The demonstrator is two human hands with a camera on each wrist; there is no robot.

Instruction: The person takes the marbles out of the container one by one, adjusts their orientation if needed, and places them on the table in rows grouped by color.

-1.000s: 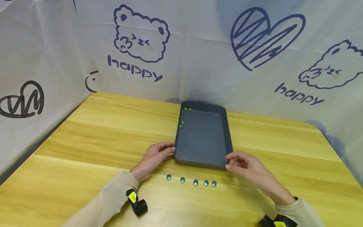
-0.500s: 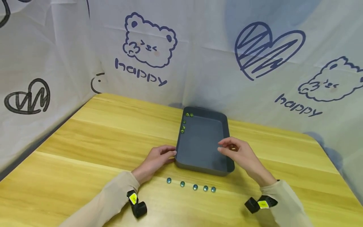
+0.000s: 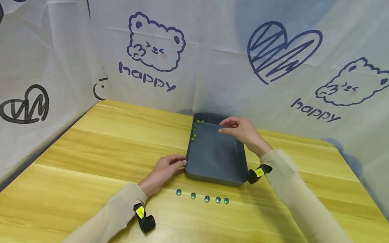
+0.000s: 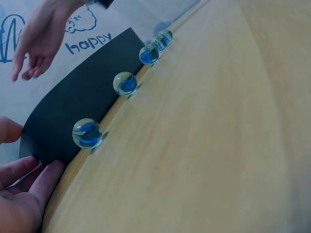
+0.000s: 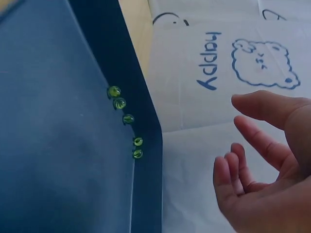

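Note:
A dark grey rectangular tray (image 3: 212, 152) lies on the table. Along its left wall and far left corner sit several green marbles (image 3: 195, 129), also visible as green-swirled glass balls (image 5: 128, 119) in the right wrist view. My left hand (image 3: 164, 170) touches the tray's near left corner, its fingertips (image 4: 52, 170) against the outer wall. Over the tray's far right part hovers my right hand (image 3: 243, 131), thumb and forefinger apart with nothing between them. In front of the tray, several clear marbles with blue swirls (image 4: 87, 133) form a loose row on the table.
The wooden table (image 3: 91, 145) meets a white cloth backdrop (image 3: 212, 77) with drawn bears and hearts behind the tray. Another cloth side hangs at the left. A black wrist camera (image 3: 146, 221) is strapped to the left sleeve, another camera (image 3: 255, 173) to the right.
My right hand has left the tray's near right corner and moved away from me, over to its far right side. My left hand stays at the near left corner; the marbles keep their places.

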